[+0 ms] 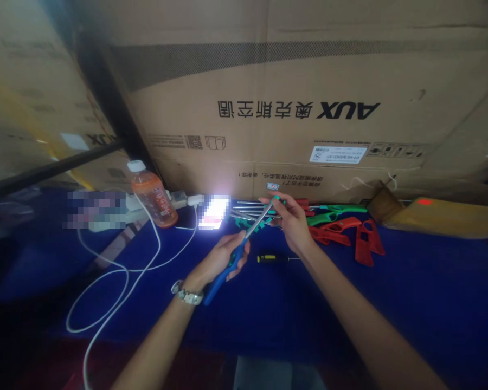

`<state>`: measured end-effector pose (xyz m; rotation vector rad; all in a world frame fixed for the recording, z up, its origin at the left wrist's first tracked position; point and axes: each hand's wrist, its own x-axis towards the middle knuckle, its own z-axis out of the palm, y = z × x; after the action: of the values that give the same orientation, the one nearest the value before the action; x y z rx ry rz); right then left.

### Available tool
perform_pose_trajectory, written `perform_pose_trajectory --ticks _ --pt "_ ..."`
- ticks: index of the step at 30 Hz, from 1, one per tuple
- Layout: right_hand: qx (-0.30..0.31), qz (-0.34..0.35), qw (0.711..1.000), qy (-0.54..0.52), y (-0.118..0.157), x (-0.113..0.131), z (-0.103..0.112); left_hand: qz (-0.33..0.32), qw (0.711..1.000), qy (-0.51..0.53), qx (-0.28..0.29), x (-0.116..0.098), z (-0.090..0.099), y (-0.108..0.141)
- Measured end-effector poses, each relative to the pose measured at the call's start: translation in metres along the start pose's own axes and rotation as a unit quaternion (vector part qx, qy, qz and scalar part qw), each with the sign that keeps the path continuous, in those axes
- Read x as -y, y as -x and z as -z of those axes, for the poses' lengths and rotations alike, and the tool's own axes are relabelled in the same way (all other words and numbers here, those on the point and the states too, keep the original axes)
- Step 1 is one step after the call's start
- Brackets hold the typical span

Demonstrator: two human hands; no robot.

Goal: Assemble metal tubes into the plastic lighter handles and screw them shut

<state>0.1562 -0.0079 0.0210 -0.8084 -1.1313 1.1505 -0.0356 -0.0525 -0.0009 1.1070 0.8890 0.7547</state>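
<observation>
My left hand point(228, 254) is wrapped round the blue handle of a long tool point(257, 222) with a slim metal shaft, shaped like a long-neck lighter. The shaft slants up to the right. At its far end, my right hand point(290, 219) pinches a small green piece point(275, 199) at the tip; whether that piece is fixed on cannot be told. Behind my hands lie several metal shafts point(244, 210) and small green parts point(254, 225). A black and yellow screwdriver point(272, 259) rests on the blue cloth below my right hand.
Red handles point(364, 241) and green handles point(341, 210) are piled at right, beside a yellowish package point(451, 219). At left are an orange drink bottle point(152, 195), looped white cables point(128, 269) and a bright phone screen point(214, 211). A large cardboard box point(268, 76) stands behind the blue cloth point(268, 314).
</observation>
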Motion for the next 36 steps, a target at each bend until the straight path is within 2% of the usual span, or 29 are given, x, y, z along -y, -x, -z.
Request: perform_pose_trajectory --ticks 10,14,18,24,29,31,34,36 --pt "0.005 -0.047 0.999 -0.024 -0.002 0.001 -0.003 -0.033 0.996 -0.077 0.008 0.005 -0.001 -0.004" --pt "0.007 -0.047 0.998 0.029 -0.011 0.009 0.003 -0.046 0.995 -0.085 0.014 0.005 -0.001 -0.003" --pt "0.004 -0.026 0.995 0.097 -0.016 0.012 0.003 -0.062 0.992 -0.108 -0.014 0.004 -0.004 -0.003" --pt "0.031 -0.023 0.997 0.06 -0.01 0.004 -0.008 -0.088 0.983 -0.153 -0.048 0.008 -0.006 -0.005" --pt "0.084 -0.034 0.994 0.066 -0.01 0.013 -0.003 -0.134 0.961 -0.228 -0.079 0.007 -0.004 -0.005" --pt "0.059 -0.02 0.996 0.063 -0.009 0.018 -0.001 -0.168 0.944 -0.267 -0.093 0.004 -0.003 -0.004" --pt "-0.03 0.042 0.998 0.034 -0.007 0.022 -0.004 -0.212 0.911 -0.336 -0.108 -0.001 -0.002 -0.001" --pt "-0.065 0.079 0.995 0.02 -0.004 0.023 -0.008 -0.228 0.894 -0.371 -0.11 -0.002 -0.001 0.0"
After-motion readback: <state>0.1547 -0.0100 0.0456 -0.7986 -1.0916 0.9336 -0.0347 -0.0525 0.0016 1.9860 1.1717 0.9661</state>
